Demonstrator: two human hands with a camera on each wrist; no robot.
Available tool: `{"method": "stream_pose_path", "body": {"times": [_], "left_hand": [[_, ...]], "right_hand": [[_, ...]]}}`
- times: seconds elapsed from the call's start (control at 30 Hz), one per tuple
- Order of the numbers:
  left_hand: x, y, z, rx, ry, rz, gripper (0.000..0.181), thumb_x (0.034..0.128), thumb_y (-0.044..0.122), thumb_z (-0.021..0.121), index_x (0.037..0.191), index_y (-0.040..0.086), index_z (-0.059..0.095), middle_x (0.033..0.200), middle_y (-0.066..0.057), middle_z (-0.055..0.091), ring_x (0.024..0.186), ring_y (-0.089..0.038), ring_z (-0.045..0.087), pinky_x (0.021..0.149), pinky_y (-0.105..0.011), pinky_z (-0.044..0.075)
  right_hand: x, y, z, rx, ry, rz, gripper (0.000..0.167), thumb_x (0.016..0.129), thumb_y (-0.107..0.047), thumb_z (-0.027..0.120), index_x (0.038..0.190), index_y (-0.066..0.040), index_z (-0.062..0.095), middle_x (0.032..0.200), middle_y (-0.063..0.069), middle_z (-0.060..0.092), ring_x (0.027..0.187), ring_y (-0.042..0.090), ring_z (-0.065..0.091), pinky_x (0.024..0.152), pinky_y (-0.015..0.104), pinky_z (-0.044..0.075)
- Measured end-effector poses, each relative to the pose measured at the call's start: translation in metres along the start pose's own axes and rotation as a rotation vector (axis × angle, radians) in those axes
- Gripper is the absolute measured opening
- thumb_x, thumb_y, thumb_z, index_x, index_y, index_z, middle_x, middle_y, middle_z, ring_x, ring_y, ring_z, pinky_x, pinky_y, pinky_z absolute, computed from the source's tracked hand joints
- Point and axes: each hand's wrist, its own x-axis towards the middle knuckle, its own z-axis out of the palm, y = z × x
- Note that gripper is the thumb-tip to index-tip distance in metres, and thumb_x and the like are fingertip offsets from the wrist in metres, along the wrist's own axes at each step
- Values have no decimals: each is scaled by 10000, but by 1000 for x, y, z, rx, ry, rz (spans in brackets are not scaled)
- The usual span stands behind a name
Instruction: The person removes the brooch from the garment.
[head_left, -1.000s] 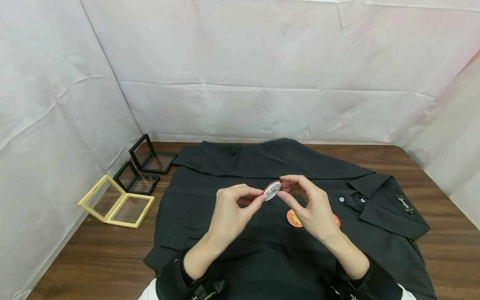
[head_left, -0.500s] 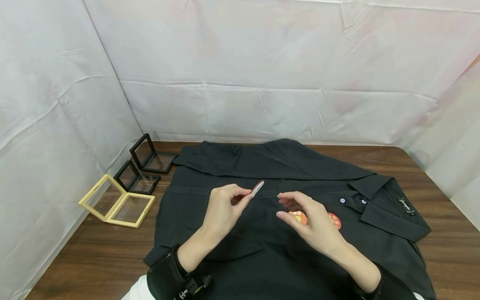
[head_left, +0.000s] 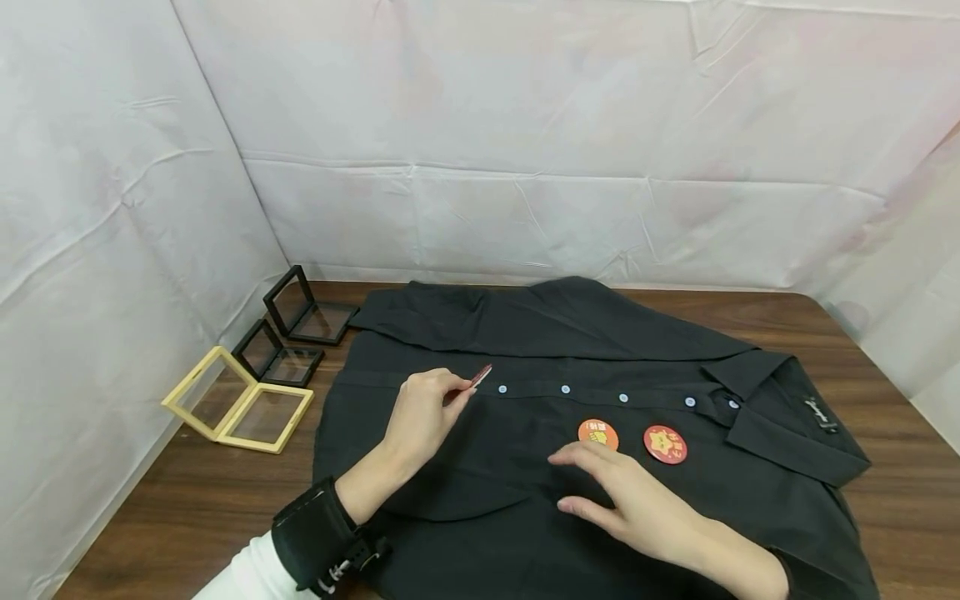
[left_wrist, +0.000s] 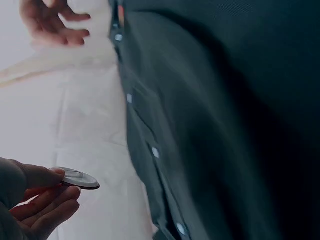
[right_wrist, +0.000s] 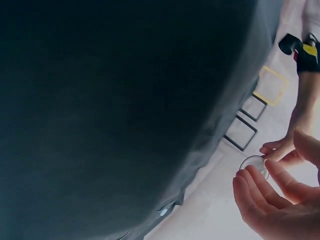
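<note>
- Badge (left_wrist: 82, 178) edge-pinched by left hand (head_left: 422, 414); slim hold could slip.
- Right hand (head_left: 630, 500) relaxed, empty, on near side of orange badge (head_left: 597, 432); straying could bump it.

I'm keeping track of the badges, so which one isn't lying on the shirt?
The held badge, pinched by the left hand and raised in the air; the orange badge and the red star badge both lie on the black shirt.

Head view facing forward and down, nearer wrist views, sharing black shirt (head_left: 517, 433)
</note>
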Motion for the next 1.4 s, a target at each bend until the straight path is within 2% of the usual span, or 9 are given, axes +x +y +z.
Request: {"method": "stream_pose_path", "body": {"times": [0.13, 0.33, 0.43, 0.57, 0.63, 0.83, 1.03, 1.3, 1.4], "left_hand": [[-1, -10, -1, 65, -27, 8, 73, 698, 34, 733, 766, 35, 705, 695, -28, 629, 576, -103, 577, 512, -196, 450], [1, -28, -3, 155, -53, 9, 41, 715, 39, 721, 750, 30, 701, 697, -47, 630, 577, -136, 588, 501, -238, 462], [3, -36, -5, 183, -64, 6, 37, 719, 38, 717, 745, 19, 698, 683, -52, 622, 557, -144, 580, 481, -248, 456], [7, -50, -7, 238, -74, -2, 38, 724, 36, 711, 743, 9, 692, 679, -62, 618, 562, -169, 585, 482, -276, 463], [9, -56, -8, 269, -82, -11, 36, 729, 36, 708, 744, 8, 692, 690, -70, 623, 576, -186, 595, 488, -291, 470], [16, -73, -14, 350, -100, -46, 38, 756, 47, 685, 741, 12, 686, 708, -86, 622, 593, -228, 601, 492, -341, 473], [24, -90, -18, 428, -114, -51, 70, 775, 52, 664, 731, -2, 672, 668, -104, 596, 545, -244, 578, 457, -352, 455], [35, -108, -28, 534, -137, -85, 193, 784, 5, 599, 591, 4, 600, 610, -122, 560, 483, -264, 544, 423, -385, 437], [39, -115, -30, 548, -135, -94, 273, 823, 1, 558, 550, -5, 570, 605, -148, 558, 459, -253, 521, 413, -376, 427]], "right_hand": [[-10, -1, -1, -65, -87, 14, 360, 803, -266, 656, 1119, -128, 552, 1147, -59, 512, 1016, 74, 507, 816, 275, 442], [-22, -3, -5, -144, -251, 40, 453, 834, -409, 568, 1218, -174, 509, 1279, -6, 439, 1104, 149, 467, 805, 384, 438], [-28, -2, -5, -181, -256, -8, 515, 821, -437, 570, 1257, -179, 480, 1309, 8, 418, 1110, 150, 461, 793, 390, 435], [-35, 0, -4, -247, -223, -107, 602, 788, -450, 600, 1290, -152, 451, 1329, 41, 402, 1117, 157, 457, 791, 376, 430], [-39, 1, -3, -287, -228, -127, 639, 781, -478, 592, 1310, -159, 430, 1345, 42, 387, 1141, 161, 439, 802, 365, 418], [-46, 6, -2, -321, -291, -142, 703, 785, -516, 560, 1363, -171, 355, 1383, 41, 340, 1193, 219, 399, 804, 398, 393], [-50, 9, 0, -319, -315, -178, 722, 800, -521, 526, 1387, -164, 305, 1394, 56, 324, 1204, 278, 380, 769, 474, 402], [-55, 10, 4, -325, -371, -132, 697, 818, -571, 457, 1394, -216, 288, 1403, 40, 312, 1217, 279, 364, 772, 469, 414], [-57, 10, 4, -329, -375, -122, 713, 807, -591, 461, 1395, -231, 284, 1405, 34, 312, 1220, 274, 362, 781, 457, 413]]}}
